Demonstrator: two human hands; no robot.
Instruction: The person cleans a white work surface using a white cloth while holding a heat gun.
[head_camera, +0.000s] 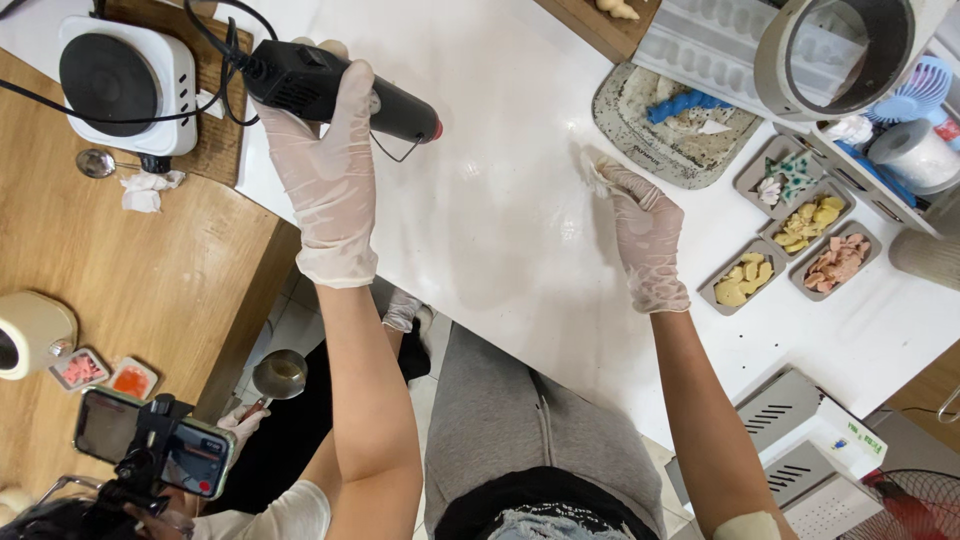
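Left hand (330, 160) clamped around black heat gun (330, 88), nozzle over white worktop (500, 220). Right hand (645, 235) pinching white wipe (598, 170) flat on worktop. Cleaning step, apparently; next likely needs steady rubbing.

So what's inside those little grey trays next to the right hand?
Two little trays hold yellow pieces, one holds pink pieces, and one holds white and green bits. The pieces cover the tray bottoms, so whatever lies under them is hidden. The right hand is near them, not touching.

Hotplate (127, 82), trays of coloured pieces (790, 250)
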